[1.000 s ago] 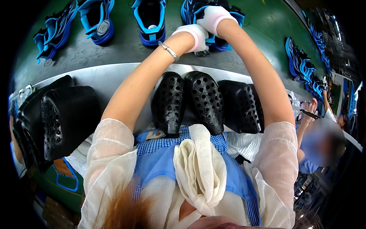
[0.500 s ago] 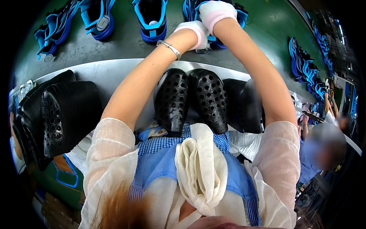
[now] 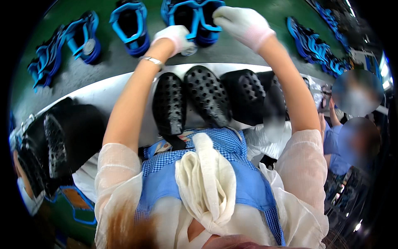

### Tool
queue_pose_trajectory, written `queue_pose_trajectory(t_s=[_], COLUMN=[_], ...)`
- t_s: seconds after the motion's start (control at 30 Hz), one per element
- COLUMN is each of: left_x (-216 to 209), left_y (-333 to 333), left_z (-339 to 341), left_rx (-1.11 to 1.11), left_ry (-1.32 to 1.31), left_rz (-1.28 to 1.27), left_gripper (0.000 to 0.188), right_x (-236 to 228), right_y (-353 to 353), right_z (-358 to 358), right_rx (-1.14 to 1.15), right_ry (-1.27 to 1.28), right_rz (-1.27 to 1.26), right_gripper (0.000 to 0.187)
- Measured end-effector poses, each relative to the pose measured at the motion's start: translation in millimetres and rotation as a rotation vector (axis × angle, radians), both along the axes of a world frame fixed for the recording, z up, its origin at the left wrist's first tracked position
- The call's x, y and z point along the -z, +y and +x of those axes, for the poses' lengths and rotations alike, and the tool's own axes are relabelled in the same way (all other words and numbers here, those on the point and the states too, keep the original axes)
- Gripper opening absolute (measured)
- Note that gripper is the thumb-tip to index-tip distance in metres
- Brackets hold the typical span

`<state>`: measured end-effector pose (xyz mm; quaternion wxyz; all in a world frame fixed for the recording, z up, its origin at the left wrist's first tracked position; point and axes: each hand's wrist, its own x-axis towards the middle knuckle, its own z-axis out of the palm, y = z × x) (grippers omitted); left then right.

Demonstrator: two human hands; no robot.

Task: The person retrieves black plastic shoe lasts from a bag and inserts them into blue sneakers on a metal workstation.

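Note:
Both my hands wear white gloves with pink cuffs. My left hand is closed at the heel of a black and bright blue sports shoe, its fingers curled and partly hidden. A round grey tag hangs just below it. My right hand has its fingertips pinched together beside the collar of the neighbouring blue and black shoe. Whatever is in that pinch, if anything, cannot be made out. The two shoes stand side by side on the green surface.
More blue and black shoes stand to the left, and a row of them to the right. Perforated black shoe-shaped forms line the metal ledge before me, with black boot-like forms at left. Another person's arm shows at right.
My hands have drawn apart: the right one has come off the shoe's top to its right side, the left has stayed by the heel. The view has shifted a little.

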<state>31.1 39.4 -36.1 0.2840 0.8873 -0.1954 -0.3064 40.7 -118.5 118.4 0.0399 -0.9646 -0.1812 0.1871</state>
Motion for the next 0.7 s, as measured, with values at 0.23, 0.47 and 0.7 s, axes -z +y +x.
queue_pose_trajectory(t_s=[0.23, 0.47, 0.7], left_x=[4.0, 10.8, 7.8], left_y=[131.3, 168.9, 169.9], left_z=[-13.6, -25.1, -29.7], left_rx=[-0.299, -0.296, -0.354], left_ry=[0.188, 0.075, 0.152], left_rz=[0.039, 0.115, 0.05], left_gripper=[0.033, 0.038, 0.038], right_x=[-44.5, -11.8, 2.9], right_y=[-104.7, -196.1, -199.9], right_z=[-57.3, -123.9, -132.2], right_rx=[0.364, 0.602, 0.461], right_ry=[-0.249, -0.216, -0.286], right_rz=[-0.02, -0.023, -0.167], right_gripper=[0.029, 0.037, 0.049])
